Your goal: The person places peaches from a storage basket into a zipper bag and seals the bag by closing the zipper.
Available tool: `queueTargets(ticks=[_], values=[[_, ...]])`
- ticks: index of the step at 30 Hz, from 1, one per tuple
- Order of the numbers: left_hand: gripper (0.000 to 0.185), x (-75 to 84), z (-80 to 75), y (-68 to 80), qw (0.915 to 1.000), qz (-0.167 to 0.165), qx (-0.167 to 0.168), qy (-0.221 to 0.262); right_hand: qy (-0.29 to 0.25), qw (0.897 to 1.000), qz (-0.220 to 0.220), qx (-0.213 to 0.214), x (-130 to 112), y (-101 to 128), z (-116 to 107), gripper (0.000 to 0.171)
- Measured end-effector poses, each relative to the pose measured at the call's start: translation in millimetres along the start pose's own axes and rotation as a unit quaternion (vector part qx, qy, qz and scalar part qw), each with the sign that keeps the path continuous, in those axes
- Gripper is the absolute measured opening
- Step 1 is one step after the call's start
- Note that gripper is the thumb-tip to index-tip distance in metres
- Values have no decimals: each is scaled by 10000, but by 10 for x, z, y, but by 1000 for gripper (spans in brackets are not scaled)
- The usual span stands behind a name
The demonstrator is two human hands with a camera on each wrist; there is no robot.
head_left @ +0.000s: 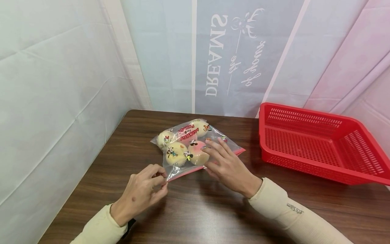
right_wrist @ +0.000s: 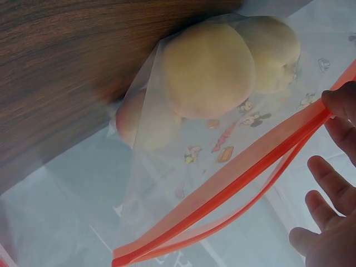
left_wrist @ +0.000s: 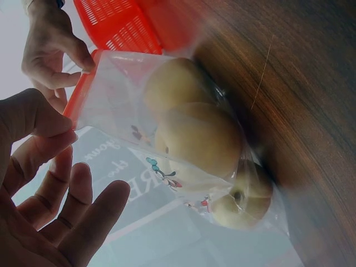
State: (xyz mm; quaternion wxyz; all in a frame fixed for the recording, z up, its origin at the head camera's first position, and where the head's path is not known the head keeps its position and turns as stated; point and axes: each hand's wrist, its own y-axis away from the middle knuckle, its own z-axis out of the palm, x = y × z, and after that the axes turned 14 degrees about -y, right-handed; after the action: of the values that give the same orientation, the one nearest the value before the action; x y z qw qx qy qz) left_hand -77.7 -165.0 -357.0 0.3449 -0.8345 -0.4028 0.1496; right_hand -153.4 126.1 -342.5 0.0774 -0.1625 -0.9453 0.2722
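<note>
A clear zip bag (head_left: 187, 134) with cartoon prints lies on the table, holding several yellow and pink peaches (head_left: 176, 154). Its red zip edge (right_wrist: 222, 194) faces the person. At the near left corner, my left hand (head_left: 144, 189) pinches that edge between thumb and forefinger; the other fingers (left_wrist: 92, 222) are spread. Farther along the same edge, my right hand (head_left: 226, 167) pinches the strip with thumb and forefinger. To the right of this pinch, the two red strips stand apart in the right wrist view. Between the hands, the zip's state is unclear.
A red perforated plastic basket (head_left: 323, 145) stands on the right side of the dark wooden table (head_left: 195, 210). Behind the table hangs a printed cloth (head_left: 170, 61), and a pale cloth (head_left: 61, 101) hangs on the left.
</note>
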Motion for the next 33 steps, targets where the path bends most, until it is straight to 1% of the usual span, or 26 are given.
queueTargets(ticks=[10,15,19,28,33], values=[[20,1,6,4,10000,1,12,12,-37,10000,5,50,18,31,-4,25],[20,-1,10,3,10000,-7,34,16,-109,9999,130,-11,20,48,-20,28],[20,0,8,4,10000,-26,21,2,-137,9998,145,11,23,53,-27,30],[21,-1,14,0,10000,-20,53,19,-169,9998,102,91,49,70,-21,25],[20,0,4,-1,10000,-51,5,1,-172,9997,153,73,61,89,-30,26]])
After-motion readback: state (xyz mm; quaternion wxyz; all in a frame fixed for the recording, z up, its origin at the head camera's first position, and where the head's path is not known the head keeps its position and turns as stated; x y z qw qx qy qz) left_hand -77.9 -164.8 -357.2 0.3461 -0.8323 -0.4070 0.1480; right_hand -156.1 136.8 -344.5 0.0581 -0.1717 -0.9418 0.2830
